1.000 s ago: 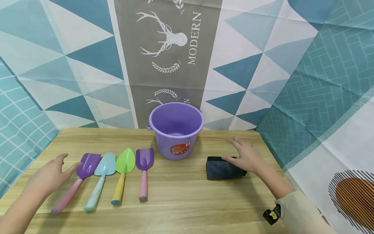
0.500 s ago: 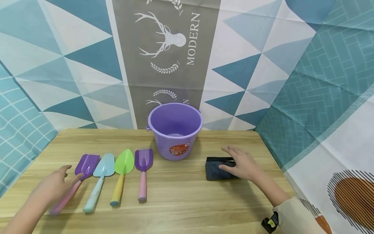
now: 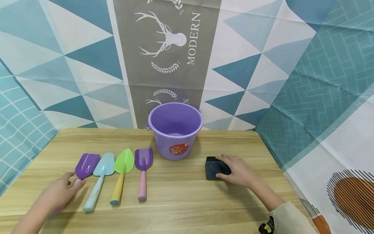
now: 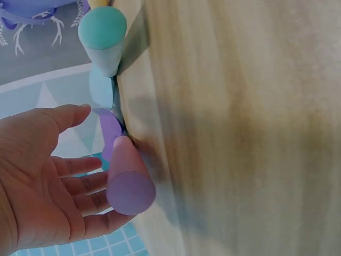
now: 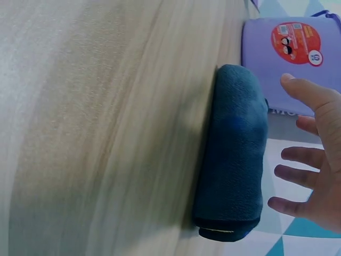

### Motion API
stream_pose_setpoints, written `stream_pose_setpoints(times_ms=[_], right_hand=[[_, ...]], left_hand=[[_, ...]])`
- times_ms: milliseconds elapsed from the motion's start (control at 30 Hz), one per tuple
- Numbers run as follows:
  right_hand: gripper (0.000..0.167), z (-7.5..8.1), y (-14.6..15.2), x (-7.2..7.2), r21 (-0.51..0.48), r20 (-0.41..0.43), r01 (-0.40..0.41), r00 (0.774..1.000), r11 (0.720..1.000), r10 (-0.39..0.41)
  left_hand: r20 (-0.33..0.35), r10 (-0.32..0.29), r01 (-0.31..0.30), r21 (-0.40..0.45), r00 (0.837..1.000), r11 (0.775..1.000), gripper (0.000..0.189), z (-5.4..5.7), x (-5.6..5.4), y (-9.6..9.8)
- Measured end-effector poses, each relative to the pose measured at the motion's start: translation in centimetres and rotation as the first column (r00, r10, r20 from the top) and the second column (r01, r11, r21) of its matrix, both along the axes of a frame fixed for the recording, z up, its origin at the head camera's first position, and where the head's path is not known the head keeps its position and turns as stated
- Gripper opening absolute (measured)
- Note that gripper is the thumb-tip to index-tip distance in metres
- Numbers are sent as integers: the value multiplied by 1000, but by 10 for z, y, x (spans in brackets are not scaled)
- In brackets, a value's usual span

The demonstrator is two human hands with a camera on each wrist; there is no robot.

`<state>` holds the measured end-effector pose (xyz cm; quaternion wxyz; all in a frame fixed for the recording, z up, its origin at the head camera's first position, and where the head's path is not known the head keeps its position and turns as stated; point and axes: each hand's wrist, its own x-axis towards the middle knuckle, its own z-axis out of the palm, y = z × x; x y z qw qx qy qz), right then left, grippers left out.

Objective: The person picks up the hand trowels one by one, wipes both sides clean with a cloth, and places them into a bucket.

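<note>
My left hand (image 3: 56, 193) is at the pink handle of the leftmost purple shovel (image 3: 86, 165). In the left wrist view its fingers lie beside that pink handle (image 4: 127, 170), and the thumb stands apart from it. My right hand (image 3: 238, 170) hovers over a folded dark blue cloth (image 3: 214, 169). The right wrist view has the thumb and fingers spread, separate from the cloth (image 5: 234, 149). To the right of the left hand lie a light blue trowel (image 3: 105, 165), a green trowel with a yellow handle (image 3: 118, 188) and another purple shovel (image 3: 144, 159).
A purple bucket (image 3: 175, 143) with a red label stands upright at the back middle of the wooden table (image 3: 181, 214). Patterned cloth (image 3: 163, 74) hangs behind the table and along both sides.
The left hand has come down to the right and closer to the leftmost shovel's handle. My right hand has lowered and shifted left over the cloth. Bucket and tools have stayed put.
</note>
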<state>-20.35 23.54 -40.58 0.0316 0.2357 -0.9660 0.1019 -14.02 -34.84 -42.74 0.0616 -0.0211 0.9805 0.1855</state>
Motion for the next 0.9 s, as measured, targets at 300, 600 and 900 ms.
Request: stream_pose_setpoints(times_ms=[300, 600, 900], right_hand=[[64, -11, -2, -2, 31, 2, -15, 1000, 999, 15], [65, -17, -7, -3, 118, 2, -13, 1000, 993, 12], [70, -24, -10, -9, 196, -31, -21, 999, 980, 28]], left_hand=[[-15, 15, -15, 19, 1000, 1000, 79, -8, 6, -3], [-46, 17, -15, 29, 999, 999, 72, -12, 10, -2], [-90, 26, -23, 30, 996, 999, 62, -18, 8, -3]])
